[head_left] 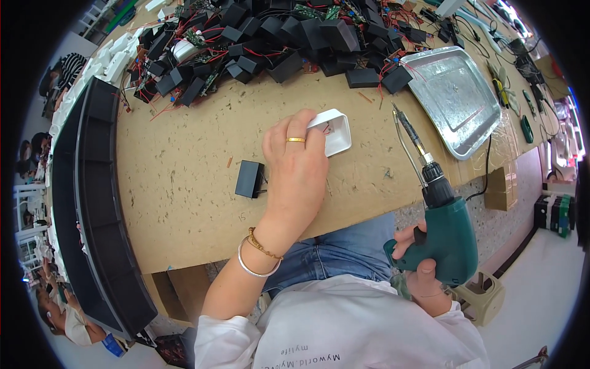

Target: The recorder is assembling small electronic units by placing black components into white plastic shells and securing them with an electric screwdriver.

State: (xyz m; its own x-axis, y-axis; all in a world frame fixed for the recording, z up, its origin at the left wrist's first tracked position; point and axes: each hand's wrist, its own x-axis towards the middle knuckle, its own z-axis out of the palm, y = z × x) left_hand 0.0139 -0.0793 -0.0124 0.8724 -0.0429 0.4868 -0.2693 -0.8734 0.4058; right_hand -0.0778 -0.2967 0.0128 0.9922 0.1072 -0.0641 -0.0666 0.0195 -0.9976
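Note:
My left hand [296,166] lies over a small white plastic tray-like case [336,129] on the wooden board [184,178], fingers pressing on its near-left edge; a gold ring and two bracelets show. A small black box [249,179] with thin wires stands just left of that hand. My right hand [424,264] grips a green electric screwdriver [452,237] at the board's near edge, its long bit [408,132] pointing away from me, tip to the right of the white case.
A heap of black boxes with red wires and circuit boards [270,43] covers the far side. A metal tray [455,98] lies at the right. A long black bin [92,203] borders the left. Other people sit beyond it.

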